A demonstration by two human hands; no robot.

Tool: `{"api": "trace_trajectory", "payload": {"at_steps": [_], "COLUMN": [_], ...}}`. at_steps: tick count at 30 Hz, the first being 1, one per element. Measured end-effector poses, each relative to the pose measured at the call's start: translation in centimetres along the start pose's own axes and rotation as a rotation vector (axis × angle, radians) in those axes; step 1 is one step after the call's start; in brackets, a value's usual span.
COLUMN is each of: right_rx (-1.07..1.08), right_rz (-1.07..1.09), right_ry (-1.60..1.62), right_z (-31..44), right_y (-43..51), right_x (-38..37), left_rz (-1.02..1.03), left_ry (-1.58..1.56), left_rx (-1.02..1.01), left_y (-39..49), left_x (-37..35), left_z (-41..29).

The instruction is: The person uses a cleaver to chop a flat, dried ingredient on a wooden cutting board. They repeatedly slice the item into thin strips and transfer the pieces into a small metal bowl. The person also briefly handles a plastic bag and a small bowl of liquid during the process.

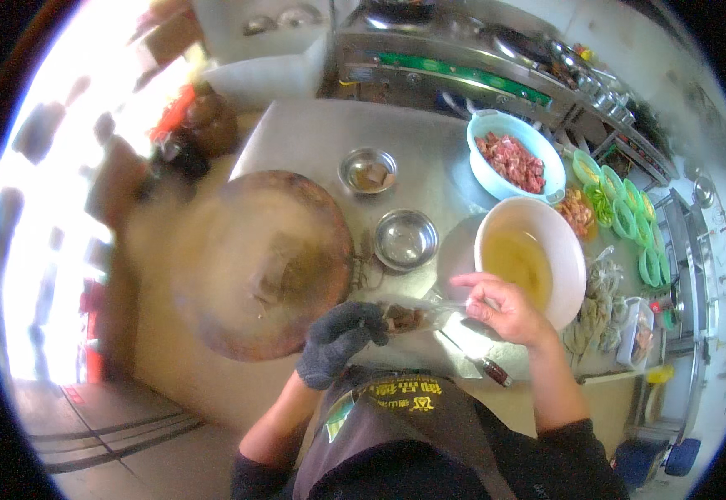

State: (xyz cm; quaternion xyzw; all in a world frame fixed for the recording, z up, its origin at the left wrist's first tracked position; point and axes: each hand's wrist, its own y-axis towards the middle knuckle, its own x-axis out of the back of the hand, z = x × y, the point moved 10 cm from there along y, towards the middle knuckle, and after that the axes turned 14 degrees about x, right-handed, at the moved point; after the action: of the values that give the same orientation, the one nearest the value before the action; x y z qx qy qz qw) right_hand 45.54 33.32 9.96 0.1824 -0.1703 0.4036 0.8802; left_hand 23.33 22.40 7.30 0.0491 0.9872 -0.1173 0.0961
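My left hand (343, 340), in a dark knitted glove, grips one end of a clear plastic bag (441, 310) with dark brown pieces inside. With its thumb and fingers, my bare right hand (506, 310) pinches the bag's other end. Below the bag, a knife (494, 370) lies on the steel table with its dark handle towards me. A round wooden chopping block (244, 275) is left of my gloved hand, with a blurred dark patch on top. Beyond the bag is a steel bowl (406, 240). Farther off, another steel bowl (368, 170) holds a brownish piece.
Right of centre stand a white tub (569, 275) of yellowish liquid and a light-blue basin (481, 165) of chopped raw meat. Several green bowls (624, 220) and plastic bags of food (599, 306) fill the right side. A steel cooking range (456, 78) lies beyond the table (313, 131).
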Motion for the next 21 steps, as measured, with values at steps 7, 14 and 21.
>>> {"api": "trace_trajectory", "payload": {"at_steps": [7,14,21], "right_rx": [0.043,-0.208,-0.172], "right_rz": [-0.071,-0.079,-0.256], "right_ry": [0.429,0.054,0.811], "right_z": [-0.3,-5.9,-8.0], "right_y": [2.2,1.9,0.0], "right_x": [-7.6,-11.3,-9.9], "left_rz": [-0.034,-0.169,-0.260], "left_ry": [0.302,1.171,0.991], "left_rx": [0.084,-0.564,-0.219], "left_y": [1.0,0.2,3.2], "left_x": [-2.8,-8.2,-4.2], "left_z": [-2.3,-6.6,-0.2]}}
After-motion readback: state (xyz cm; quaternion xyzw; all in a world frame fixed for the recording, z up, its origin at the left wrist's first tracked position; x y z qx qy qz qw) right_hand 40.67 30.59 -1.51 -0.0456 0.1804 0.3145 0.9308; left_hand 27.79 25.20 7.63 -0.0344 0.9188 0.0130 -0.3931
